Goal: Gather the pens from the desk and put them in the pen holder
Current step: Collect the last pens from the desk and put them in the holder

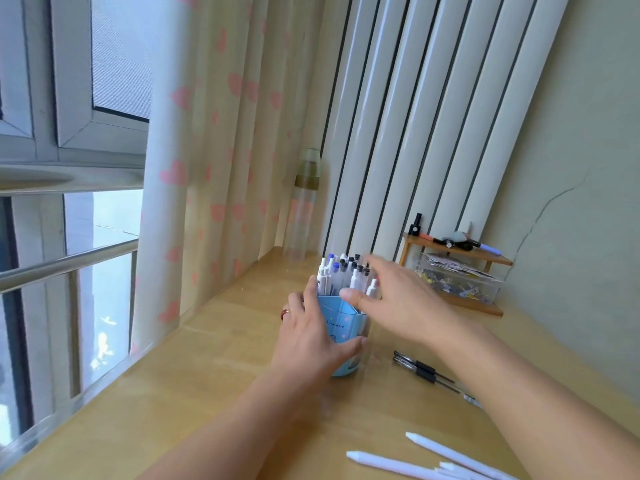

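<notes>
left hand grips pen holder, right hand over pens

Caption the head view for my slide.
Left hand grips the blue pen holder while right hand reaches over its pens; black pens remain on the wooden desk.

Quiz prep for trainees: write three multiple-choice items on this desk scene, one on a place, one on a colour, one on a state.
1. Where do the black pens lie?
A. on the wooden shelf
B. on the desk, right of the pen holder
C. inside the bottle

2. What colour is the pen holder?
A. red
B. green
C. light blue

3. What is the left hand doing?
A. gripping the holder's side
B. lying flat on the desk
C. holding a white pen

Answers: 1 B, they rest on bare desk beside it; 2 C, its wall shows blue; 3 A, thumb and fingers wrap it.
</notes>
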